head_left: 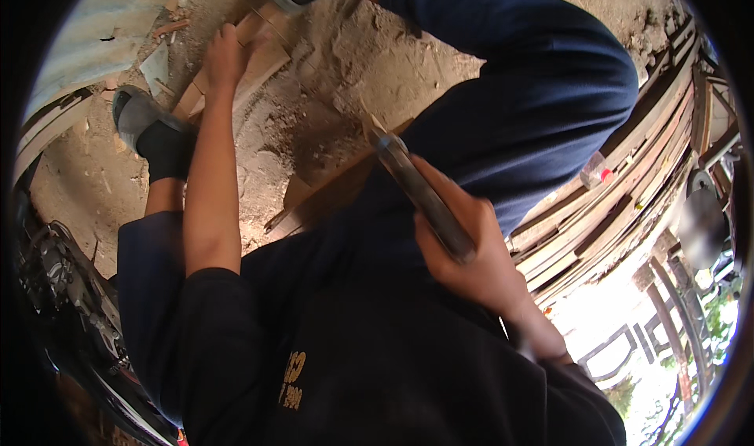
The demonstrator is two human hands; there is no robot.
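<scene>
My left hand [225, 60] is down on a narrow wooden board [192, 100] on the ground, its fingers closed over the wood. Thin nail-like spikes stick out near the board's far end. A second pale wood piece [265, 63] lies against the board's right side. My right hand [471, 246] is raised above my lap, wrapped around a hand tool [424, 193] with a thick dark grip. The tool has a bluish collar and a narrow tan end pointing forward and left; blur hides its exact kind.
My sandalled feet [141, 116] are by the board's near and far ends. Another plank [334, 187] lies between my legs on the dirt ground [314, 93]. Long stacked planks [620, 187] stand at right, with a clear plastic bottle [594, 171]. A motorcycle [75, 281] is at left.
</scene>
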